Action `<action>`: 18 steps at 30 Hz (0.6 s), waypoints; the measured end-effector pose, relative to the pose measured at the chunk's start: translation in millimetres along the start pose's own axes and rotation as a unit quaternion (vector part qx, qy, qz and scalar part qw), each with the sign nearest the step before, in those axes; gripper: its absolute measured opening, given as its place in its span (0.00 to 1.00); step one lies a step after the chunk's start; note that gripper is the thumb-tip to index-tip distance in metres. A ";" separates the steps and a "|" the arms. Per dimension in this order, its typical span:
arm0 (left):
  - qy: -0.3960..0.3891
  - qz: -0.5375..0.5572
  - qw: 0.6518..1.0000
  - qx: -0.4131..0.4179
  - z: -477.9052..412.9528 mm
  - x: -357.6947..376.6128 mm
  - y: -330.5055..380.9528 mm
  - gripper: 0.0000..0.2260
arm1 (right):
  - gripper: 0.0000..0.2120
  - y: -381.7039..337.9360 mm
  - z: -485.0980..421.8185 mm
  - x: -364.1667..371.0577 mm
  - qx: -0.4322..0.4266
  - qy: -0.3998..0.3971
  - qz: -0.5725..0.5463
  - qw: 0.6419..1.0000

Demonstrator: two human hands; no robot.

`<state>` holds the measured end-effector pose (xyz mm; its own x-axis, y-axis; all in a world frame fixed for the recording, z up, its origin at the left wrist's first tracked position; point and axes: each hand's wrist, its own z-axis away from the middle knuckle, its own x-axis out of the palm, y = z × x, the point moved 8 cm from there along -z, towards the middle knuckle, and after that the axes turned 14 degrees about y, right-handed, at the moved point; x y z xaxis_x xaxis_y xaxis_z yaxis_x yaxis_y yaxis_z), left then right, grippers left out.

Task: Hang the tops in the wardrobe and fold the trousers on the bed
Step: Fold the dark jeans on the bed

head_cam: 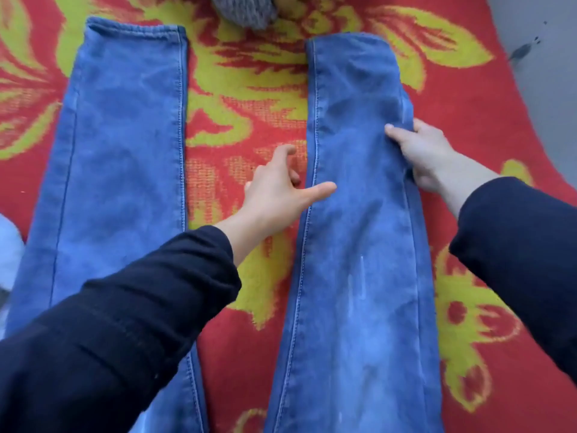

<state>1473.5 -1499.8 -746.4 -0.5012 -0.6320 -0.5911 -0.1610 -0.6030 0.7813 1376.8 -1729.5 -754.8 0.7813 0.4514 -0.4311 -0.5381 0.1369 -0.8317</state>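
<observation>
A pair of blue jeans (359, 245) lies flat on a bed covered by a red blanket (246, 120) with large yellow flowers; the two legs run away from the viewer with their hems at the far end, and a wide strip of blanket shows between them; the left-side leg (125, 135) lies straight and smooth, and the right-side leg (352, 89) shows pale, faded patches lower down.

Both of the person's arms reach forward in dark sleeves (140, 307); the left hand (274, 189) is over the strip of blanket between the legs, just beside the inner seam of the right-side leg; its thumb is spread wide from the fingers and lies across that seam, touching the denim; its forefinger is stretched forward and the other fingers are loosely curved down beside the edge, and they do not appear to close on the cloth.

The right hand (421, 151) grips the outer edge of the right-side leg about halfway along; its thumb presses on top of the denim, and its fingers are curled round the edge, with their tips hidden under the fabric.

A grey knitted item (246, 10) sits on the blanket at the far end, between the two hems; a pale, blurred object (9, 245) is at the left edge of view, just beside the left-side leg; a grey surface (537, 57) shows beyond the blanket at the upper right.
</observation>
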 end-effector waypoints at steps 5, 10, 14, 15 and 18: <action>0.091 0.053 0.990 0.094 8.0 -6.8 32.9 0.27 | 0.07 -35.9 3.6 1.9 -0.045 -0.024 -0.100 0.994; 0.102 -0.117 0.986 0.059 9.4 -6.9 -10.0 0.19 | 0.02 -8.7 29.6 0.8 -0.010 -0.056 0.010 0.998; 0.128 -0.172 0.964 0.155 36.4 -17.6 19.4 0.16 | 0.09 30.3 74.1 -26.5 0.041 -0.046 0.041 0.997; 0.121 -0.144 0.966 0.179 50.8 -17.9 27.9 0.13 | 0.11 43.5 87.6 -35.7 0.061 -0.055 0.063 0.995; 0.005 -0.063 0.987 0.146 119.4 5.8 33.9 0.07 | 0.13 69.5 130.0 -58.6 0.137 -0.118 0.065 0.981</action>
<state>1363.6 -1465.9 -699.5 -0.4529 -0.5676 -0.6875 -0.4599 -0.5119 0.7256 1252.5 -1631.8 -741.8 0.6233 0.6677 -0.4071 -0.7181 0.2826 -0.6360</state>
